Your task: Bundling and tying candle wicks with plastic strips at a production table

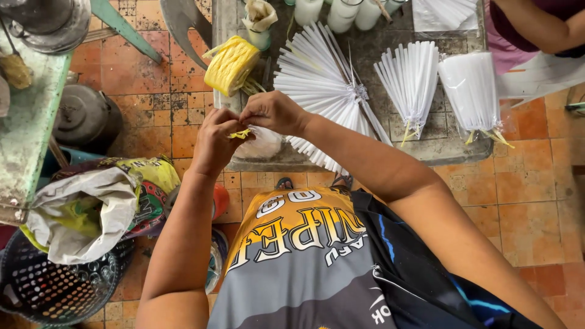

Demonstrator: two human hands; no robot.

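My left hand (214, 141) and my right hand (273, 112) meet over the near edge of a grey table (451, 152). Both pinch a thin yellow plastic string (241, 133) between their fingertips. Just under the hands lies a small clear plastic bag (263, 145) with white contents. A roll of yellow string (231, 64) sits on the table just beyond my hands. To its right a large bundle of white straws (317, 85) is fanned out and tied at its narrow end.
Two smaller tied straw bundles (409, 82) (472, 91) lie further right, one in clear plastic. White cups (341, 12) stand at the table's far edge. Another person (536, 24) sits at top right. A dark basket (55, 286) with bags stands at lower left.
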